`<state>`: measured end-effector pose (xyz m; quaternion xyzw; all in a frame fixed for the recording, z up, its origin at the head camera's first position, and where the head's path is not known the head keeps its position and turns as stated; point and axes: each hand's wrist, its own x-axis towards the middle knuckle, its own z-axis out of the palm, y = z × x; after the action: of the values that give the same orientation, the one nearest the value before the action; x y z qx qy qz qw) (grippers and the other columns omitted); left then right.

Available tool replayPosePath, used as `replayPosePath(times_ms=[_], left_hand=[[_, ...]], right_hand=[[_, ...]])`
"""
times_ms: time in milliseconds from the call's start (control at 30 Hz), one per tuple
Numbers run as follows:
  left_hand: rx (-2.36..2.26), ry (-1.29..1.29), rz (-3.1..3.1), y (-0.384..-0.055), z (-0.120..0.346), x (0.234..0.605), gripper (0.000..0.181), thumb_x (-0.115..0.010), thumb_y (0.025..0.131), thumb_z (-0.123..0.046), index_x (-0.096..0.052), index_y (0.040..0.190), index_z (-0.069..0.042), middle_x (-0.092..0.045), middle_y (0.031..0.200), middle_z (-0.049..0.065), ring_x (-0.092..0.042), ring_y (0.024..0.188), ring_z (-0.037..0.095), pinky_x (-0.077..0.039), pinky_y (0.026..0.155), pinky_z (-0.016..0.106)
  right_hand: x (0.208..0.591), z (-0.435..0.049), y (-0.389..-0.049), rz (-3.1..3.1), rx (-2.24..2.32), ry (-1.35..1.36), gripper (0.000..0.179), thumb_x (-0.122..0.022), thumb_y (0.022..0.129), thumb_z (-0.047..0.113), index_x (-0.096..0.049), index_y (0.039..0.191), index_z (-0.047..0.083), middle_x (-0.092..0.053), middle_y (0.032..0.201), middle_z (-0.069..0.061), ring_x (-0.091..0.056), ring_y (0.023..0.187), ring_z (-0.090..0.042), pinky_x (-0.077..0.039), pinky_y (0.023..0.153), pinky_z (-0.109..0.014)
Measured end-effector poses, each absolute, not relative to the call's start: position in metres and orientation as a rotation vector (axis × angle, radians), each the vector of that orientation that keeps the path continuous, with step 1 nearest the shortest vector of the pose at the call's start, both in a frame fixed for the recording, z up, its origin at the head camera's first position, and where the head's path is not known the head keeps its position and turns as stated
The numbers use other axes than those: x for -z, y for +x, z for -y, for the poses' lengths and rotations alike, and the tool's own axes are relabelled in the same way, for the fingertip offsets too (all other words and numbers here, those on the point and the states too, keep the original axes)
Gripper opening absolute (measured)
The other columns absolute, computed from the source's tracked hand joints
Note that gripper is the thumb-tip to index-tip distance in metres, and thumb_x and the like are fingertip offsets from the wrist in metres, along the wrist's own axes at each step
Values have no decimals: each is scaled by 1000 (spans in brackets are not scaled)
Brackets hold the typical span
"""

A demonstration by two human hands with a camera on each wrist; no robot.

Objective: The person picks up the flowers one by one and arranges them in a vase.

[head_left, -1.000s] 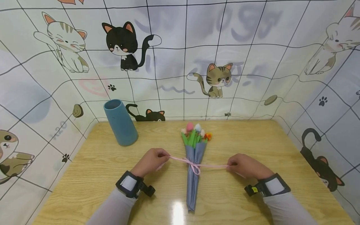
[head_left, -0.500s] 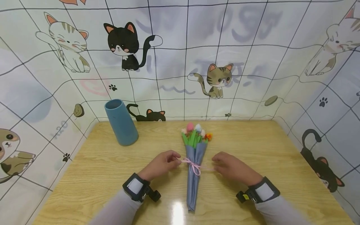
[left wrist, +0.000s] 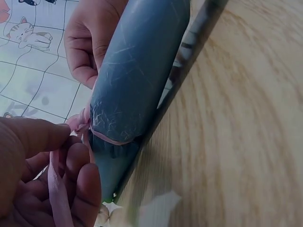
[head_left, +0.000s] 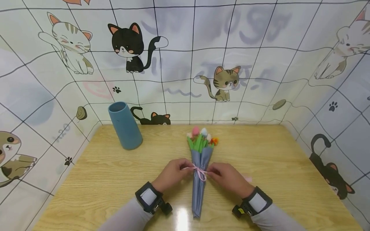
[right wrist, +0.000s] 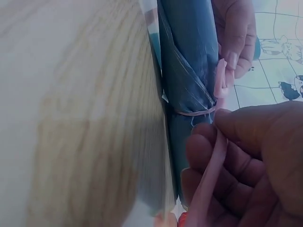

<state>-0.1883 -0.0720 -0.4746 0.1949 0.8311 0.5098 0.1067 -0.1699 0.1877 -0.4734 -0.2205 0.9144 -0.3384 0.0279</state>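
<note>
A bouquet of small artificial-looking flowers in blue-grey wrapping (head_left: 196,192) lies on the wooden table, flower heads (head_left: 199,134) toward the back wall. A thin pink ribbon (head_left: 201,175) is tied round its middle in a bow. My left hand (head_left: 174,175) is close against the left side of the bow, pinching the ribbon (left wrist: 57,194) between thumb and forefinger. On the other side, my right hand (head_left: 229,179) pinches the ribbon (right wrist: 208,177) near the knot, and its tail runs down across the fingers.
A blue vase (head_left: 125,128) stands at the back left of the wooden table (head_left: 260,147). Cat-patterned cloth (head_left: 179,64) covers the walls behind and at both sides. Each wrist wears a strapped camera.
Both hands have come inward from the ribbon's stretched-out ends to the bow. Half a second ago the fingers were looser and farther from it. The bouquet and vase stay put.
</note>
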Motion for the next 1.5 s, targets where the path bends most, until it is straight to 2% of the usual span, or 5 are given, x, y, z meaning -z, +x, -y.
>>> replayPosePath(times_ms=[333,733,1067,1500], left_hand=[[-1464,533,-2488,-190,79,471,11,-69,101,-24,-77,108,-23,-74,100,-6,-63,85,12,-54,73,25],[-1448,449,-2589,-199,93,462,9,-68,101,-24,-75,106,-20,-71,96,-6,-60,87,16,-53,79,33],[-1482,382,-2657,-204,110,451,8,-70,100,-21,-76,104,-19,-73,96,-4,-62,85,14,-54,74,30],[-1405,244,-2755,-215,134,445,10,-68,101,-24,-74,105,-18,-72,99,-1,-60,90,18,-50,78,31]], right_hand=[[469,-199,-173,-2856,941,-667,5,-70,100,22,-74,98,22,-63,82,16,-53,72,-1,-47,66,-20],[456,-224,-179,-2830,757,-610,8,-68,100,18,-70,94,22,-60,80,13,-51,71,-4,-45,66,-22],[448,-243,-183,-2821,669,-589,9,-68,100,17,-69,92,21,-60,81,12,-51,72,-5,-45,66,-23],[448,-266,-188,-2825,593,-512,12,-70,98,14,-68,88,19,-61,83,8,-52,76,-10,-45,70,-29]])
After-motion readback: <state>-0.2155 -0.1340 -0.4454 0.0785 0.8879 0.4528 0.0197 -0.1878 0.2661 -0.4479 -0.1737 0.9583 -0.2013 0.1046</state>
